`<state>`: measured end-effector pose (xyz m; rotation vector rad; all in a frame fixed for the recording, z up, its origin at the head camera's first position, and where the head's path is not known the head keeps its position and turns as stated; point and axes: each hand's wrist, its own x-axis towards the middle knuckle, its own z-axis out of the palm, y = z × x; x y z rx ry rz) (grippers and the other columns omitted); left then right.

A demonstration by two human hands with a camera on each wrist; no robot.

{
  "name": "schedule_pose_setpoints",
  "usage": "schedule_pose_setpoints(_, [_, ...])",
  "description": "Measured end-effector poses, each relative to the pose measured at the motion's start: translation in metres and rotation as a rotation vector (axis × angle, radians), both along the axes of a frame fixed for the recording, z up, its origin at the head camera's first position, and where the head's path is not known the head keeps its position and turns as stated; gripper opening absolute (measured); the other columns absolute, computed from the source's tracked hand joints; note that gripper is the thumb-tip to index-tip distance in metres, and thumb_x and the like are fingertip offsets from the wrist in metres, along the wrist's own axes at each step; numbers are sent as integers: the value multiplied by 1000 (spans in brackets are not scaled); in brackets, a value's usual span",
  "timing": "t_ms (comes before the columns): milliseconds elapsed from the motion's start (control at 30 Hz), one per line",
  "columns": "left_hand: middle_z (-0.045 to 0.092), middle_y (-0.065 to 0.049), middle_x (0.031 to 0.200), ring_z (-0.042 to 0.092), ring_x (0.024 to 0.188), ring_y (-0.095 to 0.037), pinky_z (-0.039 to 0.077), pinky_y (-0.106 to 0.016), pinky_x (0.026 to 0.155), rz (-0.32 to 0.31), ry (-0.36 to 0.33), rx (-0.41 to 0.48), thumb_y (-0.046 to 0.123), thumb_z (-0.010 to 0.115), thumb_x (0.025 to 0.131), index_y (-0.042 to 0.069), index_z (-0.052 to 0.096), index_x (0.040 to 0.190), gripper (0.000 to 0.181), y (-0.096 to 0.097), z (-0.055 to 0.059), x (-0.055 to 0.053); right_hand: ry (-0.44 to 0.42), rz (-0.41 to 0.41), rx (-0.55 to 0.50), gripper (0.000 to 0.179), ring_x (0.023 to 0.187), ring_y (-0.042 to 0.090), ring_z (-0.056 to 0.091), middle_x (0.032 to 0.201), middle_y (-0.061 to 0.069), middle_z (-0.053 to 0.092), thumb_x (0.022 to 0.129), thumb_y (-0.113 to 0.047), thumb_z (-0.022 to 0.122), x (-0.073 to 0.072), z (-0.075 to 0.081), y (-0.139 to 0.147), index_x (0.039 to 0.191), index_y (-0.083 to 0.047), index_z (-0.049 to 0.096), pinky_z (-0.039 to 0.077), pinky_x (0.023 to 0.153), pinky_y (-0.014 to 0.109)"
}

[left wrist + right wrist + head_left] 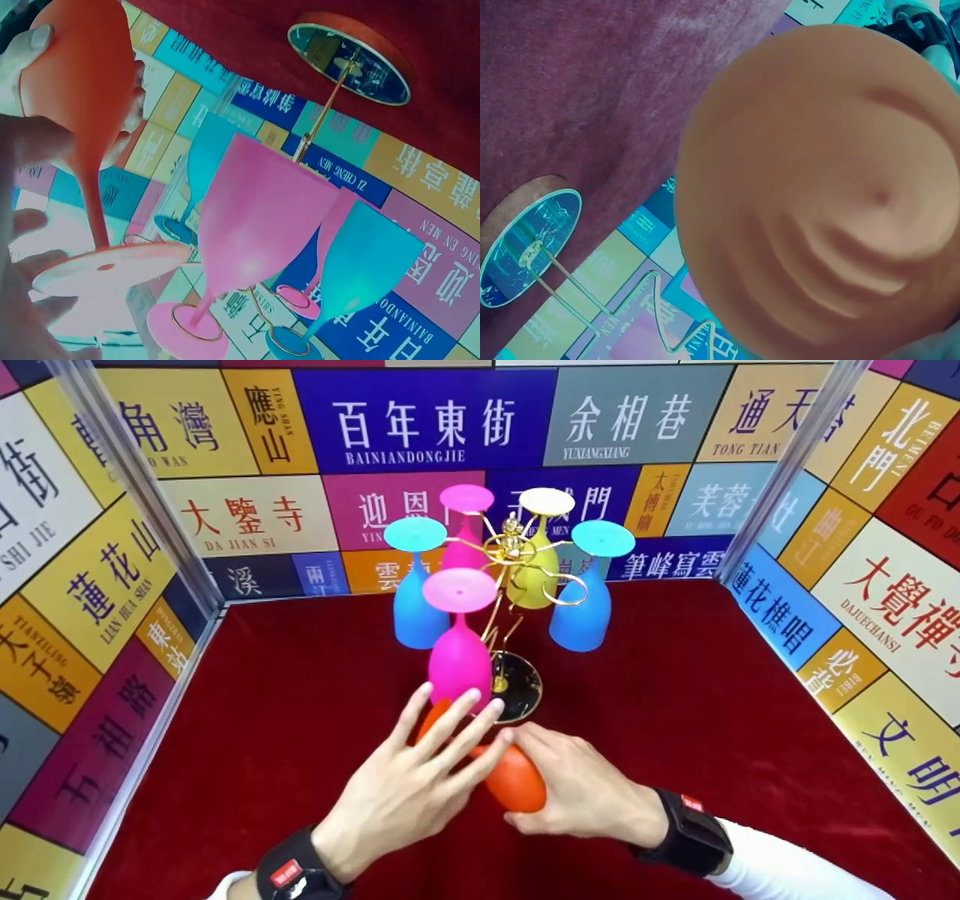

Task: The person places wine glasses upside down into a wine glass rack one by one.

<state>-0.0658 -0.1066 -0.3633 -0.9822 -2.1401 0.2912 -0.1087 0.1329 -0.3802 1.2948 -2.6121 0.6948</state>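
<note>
An orange goblet (517, 781) is held tilted above the red cloth, its bowl gripped by my right hand (589, 787). In the left wrist view, the fingers wrap around the bowl of the orange goblet (79, 75). My left hand (416, 784) is spread beside the stem and foot, fingers extended; whether it touches them I cannot tell. The right wrist view is largely filled by the orange bowl (817, 187), with finger shadows across it. Just beyond the hands, a pink goblet (459, 656) hangs upside down on a gold wire rack (510, 547).
Also hanging from the rack are a second pink goblet (466, 500), a yellow goblet (534, 574) and two blue ones, the left blue goblet (420, 611) and right blue goblet (581, 615). The black round base (525, 690) stands on red cloth (300, 682). Sign-covered panels (420, 420) enclose the back and sides.
</note>
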Motion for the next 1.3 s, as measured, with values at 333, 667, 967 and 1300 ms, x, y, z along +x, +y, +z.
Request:
schedule_pose_setpoints(333, [43,-13,154,37,141,-42,21,-64,117,-235,-40,393,47,62,90,19,52,142,60,4,3,2,-14,19,-198,76,91,5,63,119,-8,59,66,-35,87,-6,6,0,130,-14,53,57,74,19])
schedule_pose_setpoints(667, [37,-25,153,33,141,-45,24,-56,120,-417,-66,674,34,66,91,5,49,137,57,5,-5,2,-131,-14,-460,80,92,11,66,120,-6,63,67,-32,90,-16,13,-2,134,-20,49,60,73,29])
schedule_pose_setpoints(967, [38,-31,149,33,142,-46,23,-51,122,-420,-142,771,32,66,90,-1,47,138,60,5,-30,4,-152,-48,-660,82,98,17,68,120,-4,66,65,-22,91,-37,11,-4,134,-16,47,61,77,35])
schedule_pose_setpoints(1300, [37,-32,149,30,142,-49,16,-52,123,-397,-261,794,38,66,90,-3,44,139,68,5,-53,10,-182,-169,-716,85,98,19,68,119,6,66,64,-17,91,-71,-2,-8,135,-9,44,60,79,36])
